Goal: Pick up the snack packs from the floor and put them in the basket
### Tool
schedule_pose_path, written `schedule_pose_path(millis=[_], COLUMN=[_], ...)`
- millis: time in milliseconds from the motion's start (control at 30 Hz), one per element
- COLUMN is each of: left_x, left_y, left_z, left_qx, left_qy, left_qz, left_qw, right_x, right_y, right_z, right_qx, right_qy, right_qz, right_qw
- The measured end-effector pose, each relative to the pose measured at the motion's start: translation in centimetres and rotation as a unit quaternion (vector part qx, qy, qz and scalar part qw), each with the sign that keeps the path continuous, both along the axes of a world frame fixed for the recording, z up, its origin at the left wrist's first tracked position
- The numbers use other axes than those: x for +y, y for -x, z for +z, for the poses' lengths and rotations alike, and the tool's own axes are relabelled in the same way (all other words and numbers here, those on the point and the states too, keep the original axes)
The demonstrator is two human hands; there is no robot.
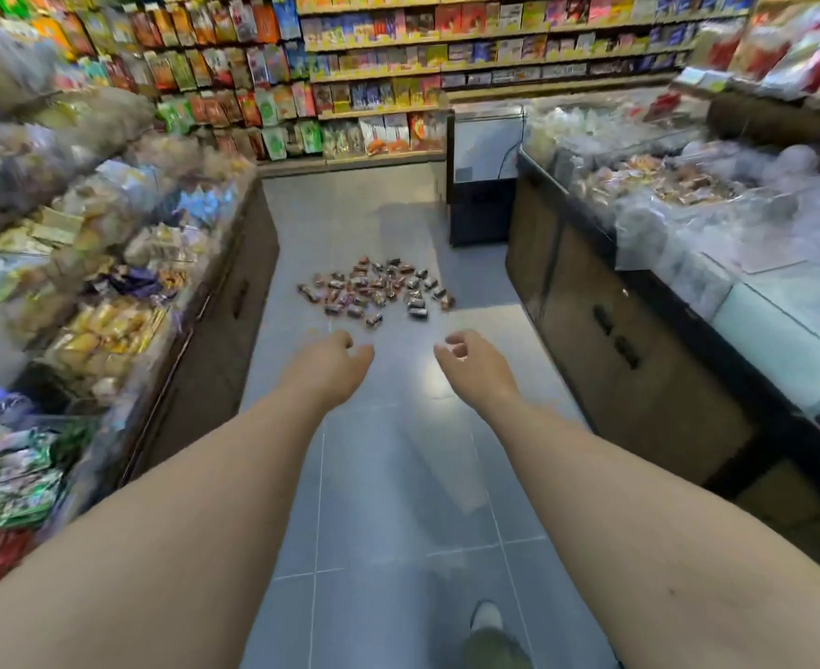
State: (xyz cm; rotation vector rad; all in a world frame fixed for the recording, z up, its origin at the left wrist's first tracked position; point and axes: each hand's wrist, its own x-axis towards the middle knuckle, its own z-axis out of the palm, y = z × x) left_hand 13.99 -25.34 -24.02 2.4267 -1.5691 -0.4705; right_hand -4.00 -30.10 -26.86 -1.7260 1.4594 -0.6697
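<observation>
The snack packs [376, 289] look light, crinkly and slippery, best pinched by their wrapper ends; both hands, left [333, 362] and right [470, 359], hang loosely curled, holding nothing.

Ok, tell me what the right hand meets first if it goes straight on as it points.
The right hand would probably meet the snack packs on the floor first; nothing shows between, though depth is unclear.
</observation>
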Motion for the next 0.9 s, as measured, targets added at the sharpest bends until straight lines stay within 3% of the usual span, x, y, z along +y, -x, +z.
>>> schedule_pose_path(millis=[267, 533, 767, 900], left_x=[-14.9, -27.2, -39.3, -46.1], left_y=[-2.0, -5.4, -14.5, -20.8], left_z=[-4.5, -6.6, -9.6, -10.6], left_qx=[0.080, 0.168, 0.177, 0.171], left_qy=[-0.022, 0.027, 0.066, 0.044], left_qz=[0.047, 0.110, 0.179, 0.196], left_qw=[0.995, 0.979, 0.966, 0.965], right_x=[-14.6, -27.1, -39.6, -47.1], right_y=[-2.8, -8.3, -17.1, -23.1], right_z=[-5.0, -5.3, -7.5, -8.5], right_qx=[0.006, -0.127, -0.101, -0.078], right_qy=[-0.086, -0.152, -0.169, -0.173], right_qz=[0.046, 0.034, 0.025, 0.009], right_qw=[0.995, 0.980, 0.980, 0.982])
